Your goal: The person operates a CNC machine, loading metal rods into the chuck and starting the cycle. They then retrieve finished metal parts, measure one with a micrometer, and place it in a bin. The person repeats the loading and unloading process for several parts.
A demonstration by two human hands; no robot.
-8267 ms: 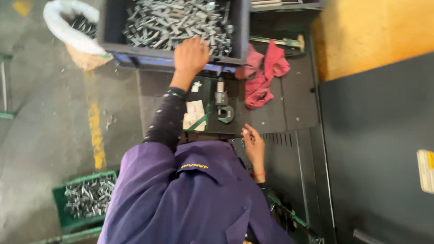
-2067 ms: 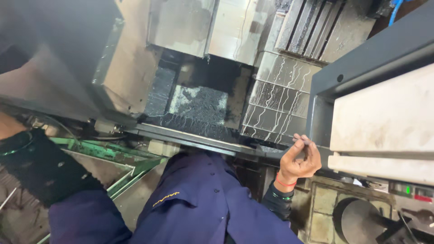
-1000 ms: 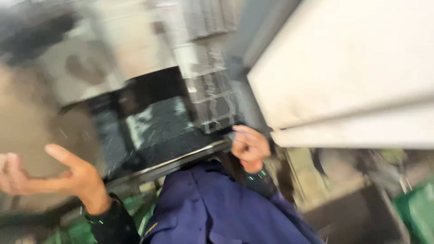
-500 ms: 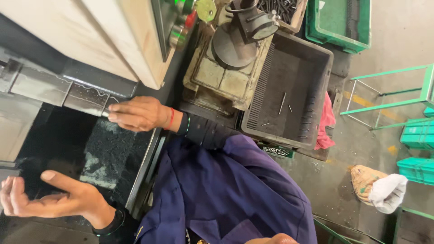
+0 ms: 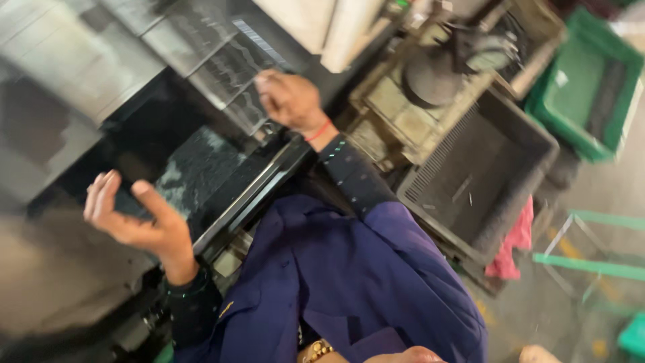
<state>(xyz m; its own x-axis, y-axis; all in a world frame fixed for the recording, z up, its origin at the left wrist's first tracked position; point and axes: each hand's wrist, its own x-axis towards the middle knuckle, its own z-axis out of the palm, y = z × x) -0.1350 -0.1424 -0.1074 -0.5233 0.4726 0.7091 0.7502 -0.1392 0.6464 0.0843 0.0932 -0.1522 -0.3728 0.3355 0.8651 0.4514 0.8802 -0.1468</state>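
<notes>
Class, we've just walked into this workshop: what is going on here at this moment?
A person in a blue work jacket leans over a machine. The left hand hangs open, palm up and empty, above the machine's dark wet bed. The right hand rests closed on the ribbed metal cover; what it holds is blurred. A nearly empty dark crate sits alongside.
</notes>
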